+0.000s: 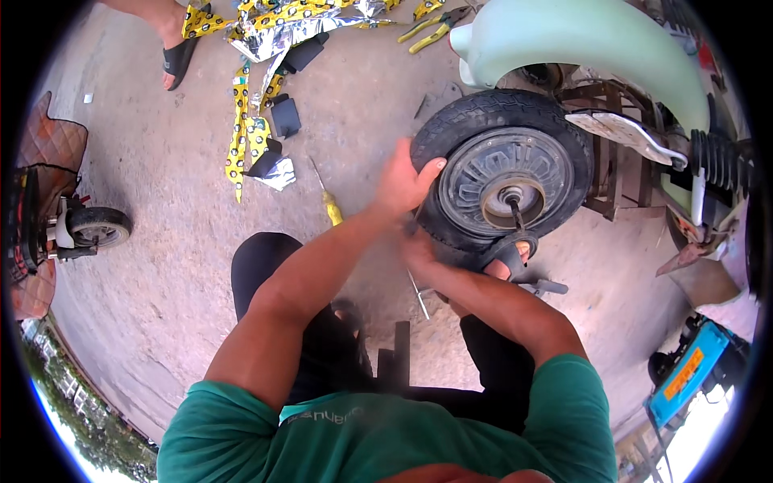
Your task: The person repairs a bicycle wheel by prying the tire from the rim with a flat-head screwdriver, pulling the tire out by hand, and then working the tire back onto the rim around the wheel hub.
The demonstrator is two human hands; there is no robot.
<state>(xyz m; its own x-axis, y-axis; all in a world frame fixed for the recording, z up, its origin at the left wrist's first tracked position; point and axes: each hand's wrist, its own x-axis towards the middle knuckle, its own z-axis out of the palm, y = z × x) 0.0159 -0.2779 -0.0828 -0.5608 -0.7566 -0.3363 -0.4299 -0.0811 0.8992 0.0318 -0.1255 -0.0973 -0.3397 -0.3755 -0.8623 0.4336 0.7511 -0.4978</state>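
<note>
A black tire [503, 105] on a grey metal wheel hub [467, 177] leans in front of me, its axle pointing up toward me. My left hand [403, 183] grips the tire's left edge, thumb over the sidewall and fingers hidden behind. Just below, my right hand [417, 248] is closed at the tire's lower left edge and smeared by motion. Something thin and dark sticks up from it, too blurred to name. Under that hand a thin bent metal rod [419, 296] shows; whether it is held or lies on the ground, I cannot tell. My sandalled foot [507, 259] is against the wheel's lower side.
A yellow-handled screwdriver [331, 207] lies on the concrete left of the wheel. Beyond are torn yellow wrappers [259, 137], dark pads [285, 117] and yellow-handled pliers [431, 34]. A pale green fender [580, 36] stands at right; another person's foot [179, 60] is far left.
</note>
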